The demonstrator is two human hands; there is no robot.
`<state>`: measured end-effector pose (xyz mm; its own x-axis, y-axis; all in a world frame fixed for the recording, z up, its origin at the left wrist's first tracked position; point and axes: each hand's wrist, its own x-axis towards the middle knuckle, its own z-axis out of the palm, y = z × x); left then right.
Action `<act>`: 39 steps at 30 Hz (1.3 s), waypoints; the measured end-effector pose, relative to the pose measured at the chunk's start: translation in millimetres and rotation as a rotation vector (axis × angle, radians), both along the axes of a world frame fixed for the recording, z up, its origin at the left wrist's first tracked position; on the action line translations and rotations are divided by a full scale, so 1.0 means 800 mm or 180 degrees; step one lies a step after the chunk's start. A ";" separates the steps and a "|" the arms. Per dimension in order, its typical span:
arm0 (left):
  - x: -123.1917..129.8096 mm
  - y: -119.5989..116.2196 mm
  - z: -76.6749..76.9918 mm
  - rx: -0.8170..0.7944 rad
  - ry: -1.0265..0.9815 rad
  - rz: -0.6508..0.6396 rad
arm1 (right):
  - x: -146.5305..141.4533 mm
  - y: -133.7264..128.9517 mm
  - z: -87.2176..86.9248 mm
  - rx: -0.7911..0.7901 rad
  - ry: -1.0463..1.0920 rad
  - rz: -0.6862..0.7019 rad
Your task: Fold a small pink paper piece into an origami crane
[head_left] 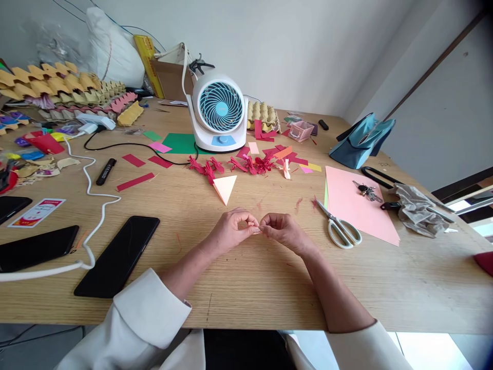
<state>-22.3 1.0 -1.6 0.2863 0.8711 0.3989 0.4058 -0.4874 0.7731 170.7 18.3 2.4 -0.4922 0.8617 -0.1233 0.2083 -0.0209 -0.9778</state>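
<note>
My left hand [238, 226] and my right hand [283, 232] meet over the middle of the table, thumbs and fingers pinched together. Between the fingertips is a small piece of pale pink paper [254, 226], mostly hidden by the fingers. Just beyond the hands lies a folded pale paper triangle [226, 189]. Behind that stretches a row of crumpled, cut red paper pieces [250, 164], with one pale pink piece [286, 169] at its right end. White-handled scissors [342, 230] lie to the right of my right hand, blades partly apart.
A white fan [221, 110] stands at the back. Pink paper sheets [358, 205] with keys [367, 191] lie right, near a blue bag [362, 141]. Black phones [117, 257], a white cable [102, 216] and a marker [106, 171] are left. Egg trays [77, 87] pile up back left.
</note>
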 end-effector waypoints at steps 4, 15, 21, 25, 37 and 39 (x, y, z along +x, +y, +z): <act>0.000 0.001 0.000 -0.0060 0.0029 0.0000 | -0.001 -0.001 -0.001 0.0074 -0.0098 -0.0014; -0.001 0.000 0.011 -0.0030 -0.0094 -0.0026 | 0.003 0.002 -0.006 0.0148 0.0197 0.0206; -0.002 -0.001 0.008 -0.0048 -0.0229 -0.0143 | 0.004 -0.001 0.001 0.0229 0.0103 0.0161; -0.004 0.001 0.002 -0.0048 -0.0184 -0.0182 | 0.005 -0.001 0.003 0.0303 -0.0002 0.0233; -0.003 0.002 0.007 -0.0132 0.0046 -0.0165 | 0.001 -0.002 -0.003 0.0323 -0.0171 0.0187; -0.003 0.002 0.009 -0.0138 0.0037 -0.0101 | 0.000 -0.002 -0.002 0.0313 -0.0122 0.0145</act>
